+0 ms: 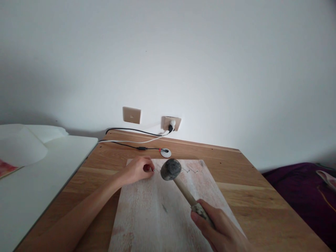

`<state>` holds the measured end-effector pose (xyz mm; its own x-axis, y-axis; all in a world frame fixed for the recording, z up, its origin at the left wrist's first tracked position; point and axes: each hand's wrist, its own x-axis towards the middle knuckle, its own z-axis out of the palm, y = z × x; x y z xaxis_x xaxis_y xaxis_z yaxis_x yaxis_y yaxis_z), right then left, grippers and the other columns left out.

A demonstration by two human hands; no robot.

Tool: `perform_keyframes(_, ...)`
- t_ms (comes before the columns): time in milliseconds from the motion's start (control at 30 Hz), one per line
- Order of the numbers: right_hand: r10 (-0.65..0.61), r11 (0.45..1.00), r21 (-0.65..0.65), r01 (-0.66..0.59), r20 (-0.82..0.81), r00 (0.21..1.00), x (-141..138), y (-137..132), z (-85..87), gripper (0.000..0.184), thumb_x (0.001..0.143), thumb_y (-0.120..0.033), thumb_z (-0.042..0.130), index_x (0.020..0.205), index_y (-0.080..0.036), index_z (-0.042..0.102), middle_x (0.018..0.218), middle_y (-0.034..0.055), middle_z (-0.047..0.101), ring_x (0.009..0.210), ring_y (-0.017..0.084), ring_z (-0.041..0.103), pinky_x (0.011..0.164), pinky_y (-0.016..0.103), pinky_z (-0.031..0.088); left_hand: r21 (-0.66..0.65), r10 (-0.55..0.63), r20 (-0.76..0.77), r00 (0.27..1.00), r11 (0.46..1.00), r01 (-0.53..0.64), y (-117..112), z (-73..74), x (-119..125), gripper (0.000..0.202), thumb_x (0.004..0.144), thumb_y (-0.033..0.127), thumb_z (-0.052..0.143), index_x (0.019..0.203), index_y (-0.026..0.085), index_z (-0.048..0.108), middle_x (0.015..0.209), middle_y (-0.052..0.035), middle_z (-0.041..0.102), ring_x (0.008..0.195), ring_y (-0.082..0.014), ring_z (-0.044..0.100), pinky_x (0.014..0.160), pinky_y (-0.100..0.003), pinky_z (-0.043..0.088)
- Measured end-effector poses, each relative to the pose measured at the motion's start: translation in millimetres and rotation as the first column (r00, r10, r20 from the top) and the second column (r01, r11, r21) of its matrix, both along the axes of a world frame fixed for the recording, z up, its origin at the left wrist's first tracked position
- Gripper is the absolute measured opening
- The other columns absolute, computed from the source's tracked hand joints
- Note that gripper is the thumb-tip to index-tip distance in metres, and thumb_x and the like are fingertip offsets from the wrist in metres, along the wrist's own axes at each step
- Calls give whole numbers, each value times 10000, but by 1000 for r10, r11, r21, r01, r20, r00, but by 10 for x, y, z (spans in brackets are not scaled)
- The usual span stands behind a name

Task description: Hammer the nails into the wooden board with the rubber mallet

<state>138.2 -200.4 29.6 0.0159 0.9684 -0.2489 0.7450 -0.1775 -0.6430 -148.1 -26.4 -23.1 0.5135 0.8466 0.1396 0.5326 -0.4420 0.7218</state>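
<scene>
My left hand pinches a small nail between thumb and fingertips, near the far edge of a whitewashed wooden board. Only the nail's shiny head shows. In my right hand is the handle of a rubber mallet, its dark head raised over the board, just right of the pinched nail. Along the far side of the board, several nails stand in a row, some hidden behind the mallet head. A small dark mark or thin object, too blurred to name, is on the middle of the board.
Beneath the board is a wooden desk. Black and white cables run along its back to a wall socket and a round cable grommet. A white surface adjoins at left; purple fabric lies at right.
</scene>
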Motion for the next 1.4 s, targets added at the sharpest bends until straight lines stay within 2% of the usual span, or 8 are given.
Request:
perform_keyframes(133, 74, 980, -181, -86, -74, 995, -178, 208, 161, 434, 1013, -650, 476, 877, -252, 584, 670, -61, 537, 504, 96, 509, 410, 176, 351, -14, -23, 31, 999, 1000, 23, 0, 0, -1, 97, 760, 128, 688, 774, 184, 767, 769, 5, 649, 685, -146, 604, 639, -238, 386)
perform_keyframes(233, 122, 940, -308, -147, -99, 988, -210, 301, 177, 396, 1043, -613, 419, 873, -263, 496, 596, -92, 425, 424, 87, 432, 363, 186, 284, -15, -31, 26, 999, 999, 31, 16, -32, -5, 124, 742, 110, 689, 783, 188, 776, 767, 13, 636, 681, -141, 588, 626, -233, 361)
perform_keyframes(300, 139, 923, -351, -159, -82, 987, -209, 337, 162, 391, 1043, -615, 410, 884, -265, 482, 617, -90, 428, 432, 92, 448, 370, 192, 291, -3, -23, 11, 1000, 1000, 23, 25, -51, -6, 157, 723, 79, 682, 780, 189, 778, 765, 16, 632, 675, -137, 578, 625, -234, 349)
perform_keyframes(500, 166, 925, -324, -198, -124, 978, -192, 349, 141, 461, 1024, -706, 361, 891, -277, 467, 602, -95, 421, 430, 108, 410, 406, 228, 332, 11, -21, -10, 1000, 1000, 21, 15, -29, -9, 146, 717, 92, 718, 806, 192, 778, 783, 17, 637, 711, -151, 591, 639, -239, 346)
perform_keyframes(700, 162, 937, -300, -180, -83, 983, -187, 335, 127, 481, 1017, -703, 347, 910, -265, 512, 670, -65, 473, 464, 123, 488, 399, 242, 326, 18, 1, -18, 1000, 1000, -1, 10, -24, -2, 176, 719, 61, 678, 788, 191, 774, 761, 17, 632, 697, -150, 585, 639, -233, 357)
perform_keyframes(967, 138, 937, -311, -159, -91, 986, -194, 331, 144, 502, 980, -748, 383, 874, -273, 507, 634, -65, 475, 445, 121, 452, 374, 221, 349, 2, -38, 2, 999, 999, 38, 24, -12, -15, 195, 745, 67, 647, 808, 185, 789, 763, 7, 641, 702, -153, 600, 643, -232, 365)
perform_keyframes(1133, 94, 952, -282, -118, -95, 991, -202, 332, 124, 545, 934, -797, 434, 889, -267, 550, 735, -43, 520, 501, 122, 507, 375, 210, 376, -10, -49, 1, 999, 999, 49, 30, -2, -18, 176, 739, 73, 646, 788, 181, 775, 743, 6, 635, 690, -155, 587, 641, -239, 352)
perform_keyframes(1400, 160, 948, -265, -174, -74, 984, -137, 344, 19, 486, 1005, -718, 373, 872, -265, 490, 641, -71, 472, 430, 101, 464, 380, 219, 285, 3, -33, -8, 999, 999, 33, 13, 10, 0, 166, 714, 56, 659, 759, 184, 755, 736, 16, 619, 676, -145, 569, 626, -237, 335)
